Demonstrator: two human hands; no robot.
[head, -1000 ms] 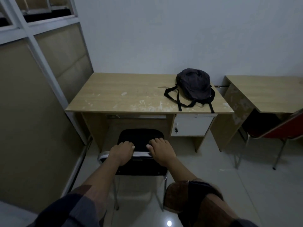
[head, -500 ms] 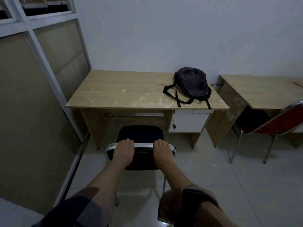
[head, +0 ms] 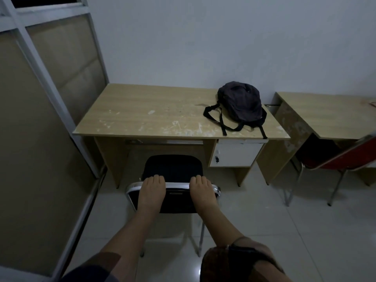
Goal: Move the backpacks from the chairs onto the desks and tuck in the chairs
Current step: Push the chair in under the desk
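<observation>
A black chair (head: 173,168) with a chrome frame stands in front of the wooden desk (head: 142,117), its seat front at the desk's knee space. My left hand (head: 152,192) and my right hand (head: 201,193) both grip the top rail of the chair's backrest, fingers curled over it. A dark grey backpack (head: 241,104) lies on the desk's right end, its black straps trailing toward the front edge.
A second wooden desk (head: 325,115) stands at the right with a red chair (head: 343,159) pulled out before it. A panelled partition (head: 40,119) runs along the left. White tiled floor (head: 264,220) lies around the chairs; a white drawer unit (head: 234,154) hangs under the first desk.
Both hands have pushed the black chair forward toward the desk, and my hands have spread wider along the backrest rail. The backpack has not moved.
</observation>
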